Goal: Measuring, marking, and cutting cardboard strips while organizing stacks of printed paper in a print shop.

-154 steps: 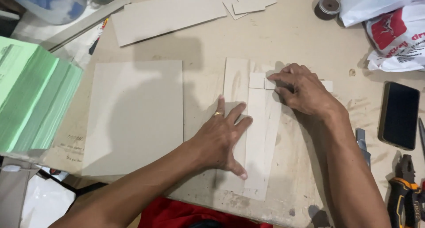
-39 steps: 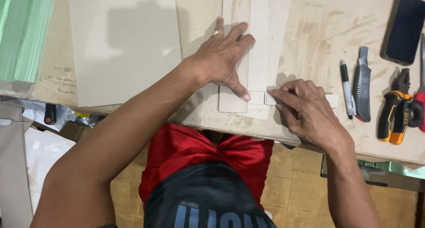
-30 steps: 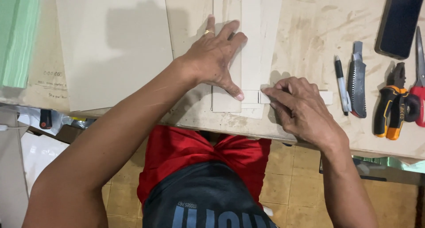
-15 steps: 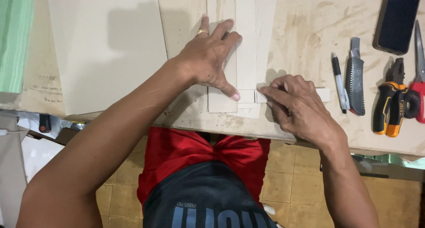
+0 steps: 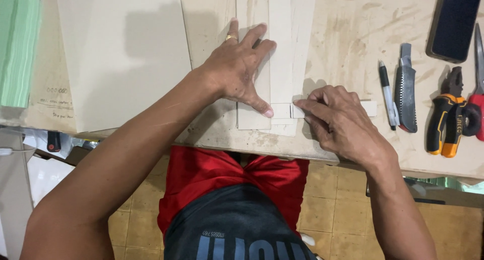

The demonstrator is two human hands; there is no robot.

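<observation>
Left hand (image 5: 237, 71) now lower on cardboard strips (image 5: 290, 48), right hand (image 5: 340, 124) unmoved.

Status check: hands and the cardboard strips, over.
Left hand flat on long strips. Right hand pinching small strip. Nothing blocking.

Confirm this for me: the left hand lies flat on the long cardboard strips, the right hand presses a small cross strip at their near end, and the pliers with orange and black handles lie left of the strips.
One detail is wrong. In the head view the pliers lie right of the long cardboard strips, beyond the pen. The left hand does lie flat on the strips, and the right hand presses the small cross strip at their near end.
</observation>
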